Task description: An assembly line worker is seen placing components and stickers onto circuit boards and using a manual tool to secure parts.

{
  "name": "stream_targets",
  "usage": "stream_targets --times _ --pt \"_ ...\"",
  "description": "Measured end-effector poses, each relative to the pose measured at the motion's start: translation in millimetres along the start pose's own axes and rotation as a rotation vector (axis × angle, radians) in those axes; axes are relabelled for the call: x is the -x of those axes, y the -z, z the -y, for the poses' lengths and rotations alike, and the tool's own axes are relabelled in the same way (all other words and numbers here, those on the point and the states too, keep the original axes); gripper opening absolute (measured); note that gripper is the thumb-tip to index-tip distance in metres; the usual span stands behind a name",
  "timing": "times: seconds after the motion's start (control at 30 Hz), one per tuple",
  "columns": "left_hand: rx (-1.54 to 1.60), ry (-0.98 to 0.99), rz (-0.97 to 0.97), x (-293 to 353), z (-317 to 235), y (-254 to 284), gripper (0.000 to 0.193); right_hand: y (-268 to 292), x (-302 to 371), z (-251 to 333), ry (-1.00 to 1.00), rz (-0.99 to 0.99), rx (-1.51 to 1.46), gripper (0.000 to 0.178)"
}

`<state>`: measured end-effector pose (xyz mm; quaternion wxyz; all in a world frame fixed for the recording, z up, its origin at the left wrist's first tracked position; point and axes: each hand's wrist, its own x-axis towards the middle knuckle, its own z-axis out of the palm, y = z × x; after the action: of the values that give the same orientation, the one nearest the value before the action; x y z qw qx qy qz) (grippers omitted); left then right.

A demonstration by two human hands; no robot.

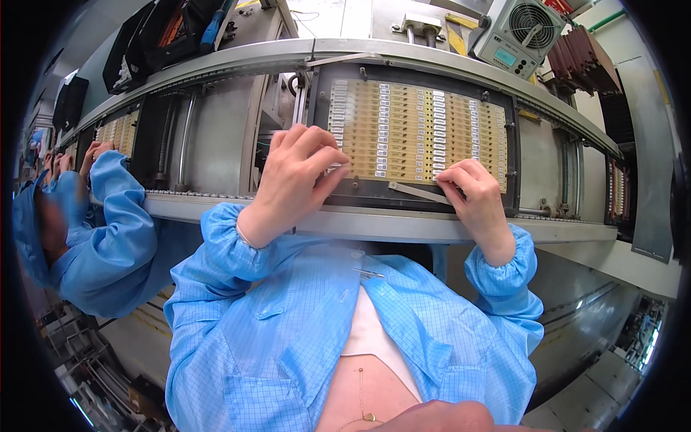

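Note:
A panel of yellow circuit board strips [403,129], with columns of small white parts, lies in a black carrier frame [338,193] on the conveyor. My left hand [299,169] is at the panel's lower left edge, its thumb and fingertips brought together in a pinch. Over the bottom edge, right of the middle, my right hand [475,193] pinches with thumb and forefinger beside the lowest white parts. Whatever lies between the fingertips of either hand is too small or hidden to make out. A flat metal bar [419,192] runs along the frame's near side, just left of my right hand.
The conveyor's near rail [389,225] crosses in front of me. Behind the far rail stand a grey fan unit [522,36] and a stack of dark red boards [584,61]. At left, a co-worker in a blue smock [108,230] handles another panel [119,133].

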<state>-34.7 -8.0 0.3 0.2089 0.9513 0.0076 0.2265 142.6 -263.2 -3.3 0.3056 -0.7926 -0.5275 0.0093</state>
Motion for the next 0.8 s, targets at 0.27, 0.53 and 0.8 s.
stream_targets --times 0.27,0.53,0.8 --pt "-0.003 -0.01 -0.034 1.2 23.0 5.6 0.009 11.1 9.8 7.0 0.163 0.141 0.194 0.033" --pt "0.133 0.207 -0.162 -38.5 114.7 19.4 0.007 2.2 14.4 -38.2 -0.027 -0.119 0.135 0.039" --pt "-0.541 0.442 -0.66 -82.5 314.7 75.6 0.011 1.8 32.2 -181.9 -0.454 -0.467 0.288 0.04"
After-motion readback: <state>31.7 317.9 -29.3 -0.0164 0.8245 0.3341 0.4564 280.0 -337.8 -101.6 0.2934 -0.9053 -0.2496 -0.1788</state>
